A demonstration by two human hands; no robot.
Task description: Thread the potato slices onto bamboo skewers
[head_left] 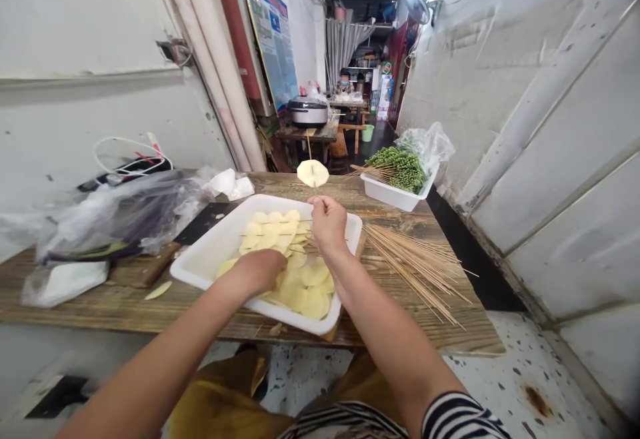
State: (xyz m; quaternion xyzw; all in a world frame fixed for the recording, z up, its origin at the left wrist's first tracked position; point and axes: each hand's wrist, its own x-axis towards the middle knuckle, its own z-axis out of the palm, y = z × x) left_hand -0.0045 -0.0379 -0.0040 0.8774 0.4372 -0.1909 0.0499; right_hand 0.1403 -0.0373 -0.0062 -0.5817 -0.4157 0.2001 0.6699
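The tray (225, 232) at the frame's centre is smooth plastic with a soft sheen. The surface (200, 312) under it is visibly grained wood; the skewers (410, 266) right of centre, matt bare wood. Glossy, crinkled plastic forms the bag (125, 212) at left; the sleeve (463, 419) at lower right is matt cloth.

Two hands (263, 270) (331, 222), two tubs (299, 320) (390, 195) (skewers (403, 258) uncountable)

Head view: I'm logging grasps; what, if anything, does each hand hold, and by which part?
The right hand holds a skewer just below its pale slice. The left hand is among slices; its grip cannot be told.
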